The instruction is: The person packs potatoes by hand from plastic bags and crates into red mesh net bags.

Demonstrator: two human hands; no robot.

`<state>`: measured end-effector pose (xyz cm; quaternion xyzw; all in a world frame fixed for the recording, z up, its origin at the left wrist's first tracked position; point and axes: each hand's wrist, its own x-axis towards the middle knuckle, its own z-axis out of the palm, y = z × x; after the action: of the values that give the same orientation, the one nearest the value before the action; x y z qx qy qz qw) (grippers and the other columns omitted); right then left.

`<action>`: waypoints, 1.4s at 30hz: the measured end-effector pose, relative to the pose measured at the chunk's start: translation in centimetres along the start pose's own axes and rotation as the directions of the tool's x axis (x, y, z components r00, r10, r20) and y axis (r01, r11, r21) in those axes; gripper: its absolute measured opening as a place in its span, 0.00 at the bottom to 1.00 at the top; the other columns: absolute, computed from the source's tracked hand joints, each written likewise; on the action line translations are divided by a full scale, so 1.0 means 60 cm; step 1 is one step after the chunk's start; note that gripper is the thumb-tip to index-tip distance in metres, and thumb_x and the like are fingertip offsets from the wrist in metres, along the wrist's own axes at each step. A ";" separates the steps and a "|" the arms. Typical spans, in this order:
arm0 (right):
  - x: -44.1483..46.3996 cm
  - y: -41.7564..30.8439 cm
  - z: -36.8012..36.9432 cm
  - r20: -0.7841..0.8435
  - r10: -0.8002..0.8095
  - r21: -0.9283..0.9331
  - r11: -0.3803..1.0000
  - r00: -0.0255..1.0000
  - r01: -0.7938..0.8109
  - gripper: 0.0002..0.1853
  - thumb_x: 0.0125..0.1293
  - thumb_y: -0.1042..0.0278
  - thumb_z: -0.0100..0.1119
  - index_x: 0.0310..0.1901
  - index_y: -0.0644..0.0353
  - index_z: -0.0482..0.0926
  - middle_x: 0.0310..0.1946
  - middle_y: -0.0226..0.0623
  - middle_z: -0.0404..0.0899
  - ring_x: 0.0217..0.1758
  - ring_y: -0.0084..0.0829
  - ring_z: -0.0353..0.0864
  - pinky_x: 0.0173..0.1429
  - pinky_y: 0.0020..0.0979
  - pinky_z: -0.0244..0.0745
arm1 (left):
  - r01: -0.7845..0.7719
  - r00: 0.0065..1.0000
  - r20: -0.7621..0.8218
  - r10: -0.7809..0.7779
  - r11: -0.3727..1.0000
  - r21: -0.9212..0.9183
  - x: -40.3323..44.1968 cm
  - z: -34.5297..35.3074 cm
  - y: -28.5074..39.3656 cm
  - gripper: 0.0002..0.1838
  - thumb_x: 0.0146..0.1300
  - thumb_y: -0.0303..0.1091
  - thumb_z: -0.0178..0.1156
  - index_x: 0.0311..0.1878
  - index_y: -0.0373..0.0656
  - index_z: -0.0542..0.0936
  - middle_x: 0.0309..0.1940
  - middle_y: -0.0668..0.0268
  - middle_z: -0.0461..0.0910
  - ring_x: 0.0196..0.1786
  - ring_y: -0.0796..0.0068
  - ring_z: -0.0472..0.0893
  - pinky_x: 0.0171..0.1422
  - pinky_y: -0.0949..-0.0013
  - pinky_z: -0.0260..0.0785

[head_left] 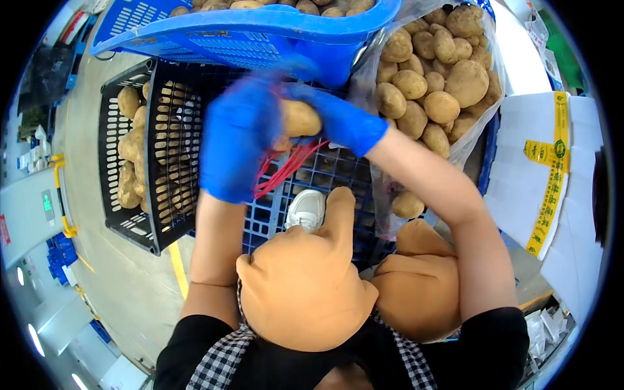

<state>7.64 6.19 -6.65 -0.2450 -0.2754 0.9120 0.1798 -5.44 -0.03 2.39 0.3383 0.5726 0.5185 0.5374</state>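
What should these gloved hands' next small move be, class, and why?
Probably steady the potato with the right hand, then draw the red strands aside with the left hand, since they bunch close beside the potato between both hands.

Yellow tape [560, 130] — characters [550, 195] illegible

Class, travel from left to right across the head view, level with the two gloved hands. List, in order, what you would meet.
Black crate of potatoes → left gloved hand → single potato → right gloved hand → clear plastic bag of potatoes → white box with yellow tape.
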 end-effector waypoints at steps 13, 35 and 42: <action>-0.087 -0.061 -0.007 0.292 -0.117 -0.036 0.990 0.949 0.133 0.37 0.53 0.48 0.62 0.59 0.66 0.66 0.54 0.45 0.72 0.56 0.35 0.74 0.60 0.34 0.71 | -0.028 0.977 -0.195 0.085 0.960 0.277 0.007 -0.139 0.002 0.17 0.62 0.25 0.51 0.55 0.39 0.75 0.31 0.72 0.79 0.22 0.94 0.66 0.25 0.89 0.53; 0.027 -0.026 0.115 0.235 0.036 -0.841 0.508 0.971 0.184 0.51 0.46 0.39 0.66 0.64 0.68 0.58 0.48 0.53 0.76 0.49 0.39 0.77 0.52 0.33 0.72 | -0.265 0.949 -0.123 0.290 0.946 0.186 -0.022 -0.109 0.030 0.20 0.64 0.18 0.42 0.59 0.35 0.71 0.50 0.63 0.77 0.40 0.79 0.79 0.48 0.78 0.72; -0.016 -0.041 0.098 0.160 0.341 -0.879 0.476 0.926 -0.024 0.50 0.50 0.43 0.63 0.69 0.61 0.52 0.55 0.52 0.71 0.58 0.41 0.71 0.62 0.33 0.64 | -0.442 0.809 -0.149 0.569 0.755 0.484 -0.025 -0.138 0.035 0.20 0.66 0.20 0.42 0.60 0.35 0.70 0.49 0.61 0.78 0.39 0.78 0.80 0.47 0.78 0.71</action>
<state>5.72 5.22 -0.60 -0.1817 -0.6908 0.6906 -0.1130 -13.51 -2.86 3.84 0.5118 0.6289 0.5504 0.1990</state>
